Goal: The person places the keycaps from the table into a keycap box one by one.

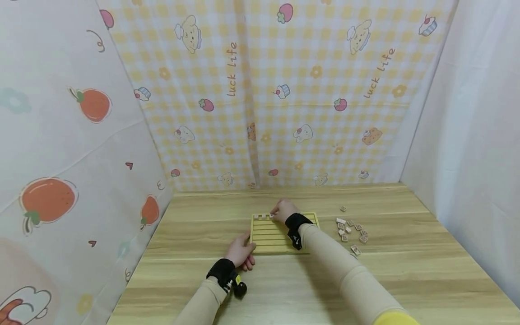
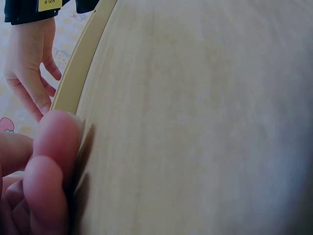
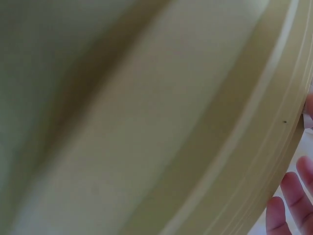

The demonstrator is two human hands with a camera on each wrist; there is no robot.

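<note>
A yellow slotted tray [image 1: 270,237] with parallel ridges lies on the table. My left hand [image 1: 239,250] holds its front left corner, thumb on the rim. In the left wrist view, curled fingers [image 2: 49,142] lie against the tray's side wall [image 2: 78,68]. Over the tray's back row is my right hand [image 1: 284,210], pinching a small light tile [image 1: 272,216] at the groove. Two more tiles [image 1: 260,216] stand to its left in that row. The right wrist view shows blurred tray ridges [image 3: 220,147] and some fingertips [image 3: 293,191]; the pinch is hidden there.
Several loose tiles [image 1: 358,227] lie scattered on the wooden table [image 1: 195,225] right of the tray, one tile [image 1: 343,208] farther back. A checked cloth [image 1: 276,149] hangs behind the table, with white cloths at both sides.
</note>
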